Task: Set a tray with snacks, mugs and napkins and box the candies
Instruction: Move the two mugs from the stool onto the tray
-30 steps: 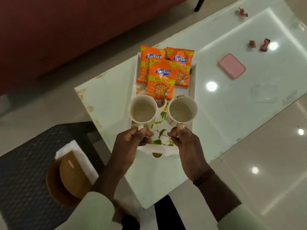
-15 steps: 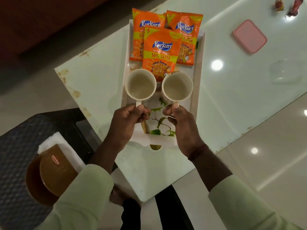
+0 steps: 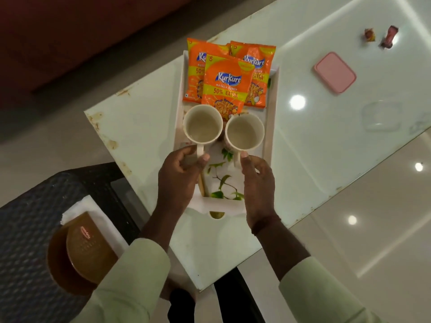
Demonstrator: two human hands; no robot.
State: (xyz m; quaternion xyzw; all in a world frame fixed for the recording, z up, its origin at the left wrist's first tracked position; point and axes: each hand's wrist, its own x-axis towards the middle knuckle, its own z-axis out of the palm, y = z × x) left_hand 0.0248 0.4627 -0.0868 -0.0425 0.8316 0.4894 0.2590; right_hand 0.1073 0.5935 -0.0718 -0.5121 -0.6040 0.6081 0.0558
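Holding a mug in each hand, both at the handle. Left hand (image 3: 180,176) pinches the handle of the left mug (image 3: 203,128); right hand (image 3: 258,180) pinches the handle of the right mug (image 3: 245,132), thumb on top. Both mugs upright, pale, side by side and almost touching, over the middle of the tray (image 3: 270,127). Cannot tell whether their bases rest on the tray floor or sit just above it.

Tray: white, long, leaf print on the floor visible between the hands, cut-out handle at the near end. It lies on the glossy white bench (image 3: 144,127), near the bench's left corner.

Far end of tray: three orange snack packets (image 3: 227,82), overlapping, the middle one on top, its near edge just beside the mugs.

Right side of bench, well apart from the tray: pink lid (image 3: 334,72); nearer than it, a clear box (image 3: 381,115), faint against the glass. Far right: two wrapped candies (image 3: 380,37), lying close together.

Near left, off the bench: dark woven stool (image 3: 30,224) carrying white napkins (image 3: 98,217) with a brown round holder (image 3: 79,250) on them.

Pale green sleeves on both arms.
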